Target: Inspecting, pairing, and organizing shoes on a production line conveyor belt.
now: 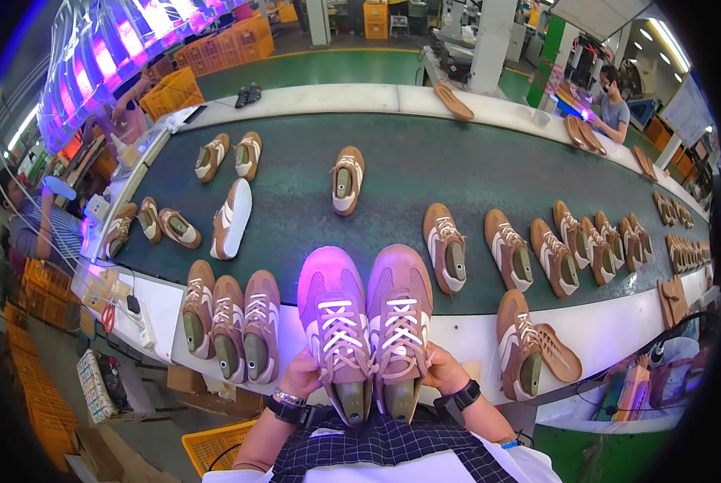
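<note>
Two brown sneakers with white laces are held side by side close to my body, toes pointing away and olive shoe lasts in their heels. My left hand grips the left sneaker at its outer side. The right sneaker is gripped likewise by my right hand. Purple light tints the left one. Three similar sneakers stand on the white ledge to the left. On the ledge to the right, another sneaker stands against a tan sole.
A dark green conveyor belt carries several more sneakers, one lying on its side. Red scissors lie at the left edge. An orange crate is below. Co-workers sit along the far right and left.
</note>
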A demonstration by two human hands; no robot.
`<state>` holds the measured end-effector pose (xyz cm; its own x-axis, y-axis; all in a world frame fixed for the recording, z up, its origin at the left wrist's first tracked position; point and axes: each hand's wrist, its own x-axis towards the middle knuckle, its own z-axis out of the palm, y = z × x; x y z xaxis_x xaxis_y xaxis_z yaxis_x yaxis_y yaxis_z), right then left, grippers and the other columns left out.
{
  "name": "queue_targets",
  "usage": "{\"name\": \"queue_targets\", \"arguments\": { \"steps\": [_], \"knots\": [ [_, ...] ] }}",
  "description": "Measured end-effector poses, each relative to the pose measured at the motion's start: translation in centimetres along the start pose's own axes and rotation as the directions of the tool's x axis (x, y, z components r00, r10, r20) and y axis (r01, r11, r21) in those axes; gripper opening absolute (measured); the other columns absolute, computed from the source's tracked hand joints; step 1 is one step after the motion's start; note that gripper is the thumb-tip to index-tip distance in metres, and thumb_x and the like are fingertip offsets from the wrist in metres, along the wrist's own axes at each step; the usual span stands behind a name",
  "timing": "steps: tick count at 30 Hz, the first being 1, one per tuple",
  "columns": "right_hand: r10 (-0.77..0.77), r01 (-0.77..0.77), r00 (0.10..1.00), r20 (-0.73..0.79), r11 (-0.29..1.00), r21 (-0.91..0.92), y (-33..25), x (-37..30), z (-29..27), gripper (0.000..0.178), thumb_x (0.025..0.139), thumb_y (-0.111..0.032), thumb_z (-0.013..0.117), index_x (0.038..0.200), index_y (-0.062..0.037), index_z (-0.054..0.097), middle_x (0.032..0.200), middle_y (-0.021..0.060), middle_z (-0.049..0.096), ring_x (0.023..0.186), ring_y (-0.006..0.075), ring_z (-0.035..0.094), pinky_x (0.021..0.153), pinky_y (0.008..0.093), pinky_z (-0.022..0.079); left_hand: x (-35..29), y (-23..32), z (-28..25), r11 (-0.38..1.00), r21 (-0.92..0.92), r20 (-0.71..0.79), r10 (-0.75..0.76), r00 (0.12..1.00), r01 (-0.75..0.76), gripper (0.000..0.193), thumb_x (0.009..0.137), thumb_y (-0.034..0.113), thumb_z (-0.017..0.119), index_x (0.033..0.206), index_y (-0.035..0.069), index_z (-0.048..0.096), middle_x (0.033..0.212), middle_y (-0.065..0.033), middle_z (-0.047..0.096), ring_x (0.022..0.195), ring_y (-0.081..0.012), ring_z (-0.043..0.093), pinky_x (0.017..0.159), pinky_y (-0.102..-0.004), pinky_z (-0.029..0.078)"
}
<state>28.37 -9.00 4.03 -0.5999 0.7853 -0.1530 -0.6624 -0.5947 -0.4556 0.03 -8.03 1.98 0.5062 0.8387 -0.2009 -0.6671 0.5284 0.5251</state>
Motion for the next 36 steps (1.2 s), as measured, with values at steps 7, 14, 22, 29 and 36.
{"name": "queue_targets", "arguments": {
  "steps": [7,14,22,29,36],
  "knots": [
    [-0.146,0.136,0.984,-0.104,0.986,-0.095,-0.8,-0.5,1.8,0.084,0.073,-0.019,0.071,0.143,0.0022,0.029,0.138,0.0170,0.045,0.129,0.0281,0.044,0.111,0.0419,0.034,0.8,0.4,1.8,0.985,-0.024,-0.016,0.171,0.985,-0.171,0.076,0.071,0.010,0.072,0.138,0.001,0.038,0.131,-0.0140,0.052,0.120,-0.0289,0.053,0.106,-0.0421,0.040],
    [-0.388,0.389,0.906,-0.167,0.921,-0.032,-3.2,-0.7,2.7,0.069,0.077,-0.014,0.068,0.136,0.0038,0.038,0.132,0.0157,0.050,0.122,0.0282,0.050,0.108,0.0406,0.037,1.9,2.4,2.7,0.949,-0.195,-0.124,0.228,0.966,-0.249,0.068,0.074,0.008,0.062,0.137,0.000,0.038,0.131,-0.0161,0.051,0.124,-0.0317,0.048,0.110,-0.0440,0.036],
    [-0.530,0.540,0.730,-0.432,0.834,-0.111,-2.3,0.1,3.3,0.053,0.087,-0.015,0.063,0.134,-0.0048,0.042,0.128,0.0077,0.055,0.118,0.0228,0.054,0.102,0.0421,0.044,2.8,1.9,4.4,0.857,-0.062,-0.313,0.470,0.826,-0.511,0.053,0.086,0.012,0.062,0.135,0.009,0.043,0.128,-0.0058,0.055,0.120,-0.0231,0.053,0.103,-0.0411,0.044],
    [-0.511,0.552,0.699,-0.500,0.830,-0.078,-1.5,0.3,3.1,0.050,0.088,-0.019,0.062,0.133,-0.0070,0.043,0.129,0.0100,0.054,0.117,0.0261,0.055,0.096,0.0469,0.049,3.5,1.7,4.2,0.881,-0.084,-0.372,0.406,0.835,-0.466,0.052,0.088,0.019,0.063,0.136,0.012,0.043,0.129,-0.0051,0.055,0.119,-0.0229,0.054,0.101,-0.0425,0.046],
    [-0.517,0.562,0.684,-0.514,0.823,-0.080,-1.1,0.5,2.9,0.050,0.088,-0.021,0.062,0.133,-0.0074,0.043,0.127,0.0106,0.055,0.116,0.0259,0.055,0.094,0.0449,0.050,3.5,1.1,3.8,0.903,-0.035,-0.408,0.379,0.831,-0.429,0.053,0.086,0.024,0.065,0.134,0.013,0.045,0.129,-0.0056,0.057,0.120,-0.0256,0.054,0.102,-0.0472,0.044]
  ]
}}
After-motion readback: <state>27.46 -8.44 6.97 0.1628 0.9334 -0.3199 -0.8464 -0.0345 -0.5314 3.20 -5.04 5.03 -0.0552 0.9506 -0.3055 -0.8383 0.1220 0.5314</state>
